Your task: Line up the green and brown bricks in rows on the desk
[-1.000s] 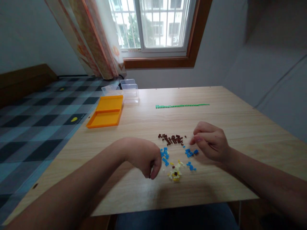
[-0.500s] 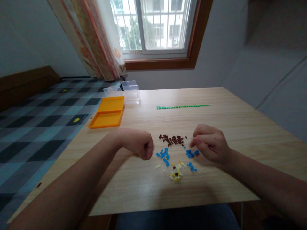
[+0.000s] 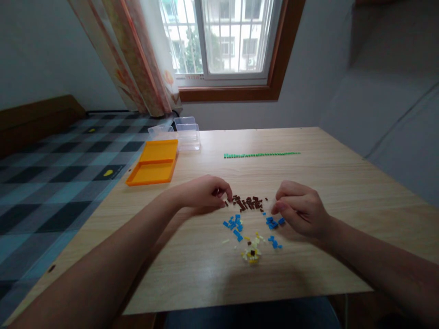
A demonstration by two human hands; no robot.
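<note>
My left hand [image 3: 209, 192] reaches to the left end of a loose pile of small brown building bricks [image 3: 248, 203]. Its index finger and thumb are apart, with a brown brick lying on the table between their tips. On the pile's right side my right hand [image 3: 300, 208] is closed, thumb against curled fingers; whatever it may hold is hidden. Blue bricks lie in groups, one [image 3: 234, 223] below the brown pile and others [image 3: 272, 223] beside my right hand. Nearest me is a heap of pale and yellow bricks [image 3: 252, 256] with a few brown ones in it.
A long row of small green bricks [image 3: 260, 155] runs across the back of the wooden table [image 3: 343, 183]. At the back left lie an orange two-part tray [image 3: 152, 172] and clear plastic boxes [image 3: 187, 137]. A bed with a checked cover [image 3: 85, 160] adjoins the left edge.
My left hand has moved right and forward from beside the bricks to the brown pile's left end, and its fist has opened. My right hand has stayed nearly still, closed.
</note>
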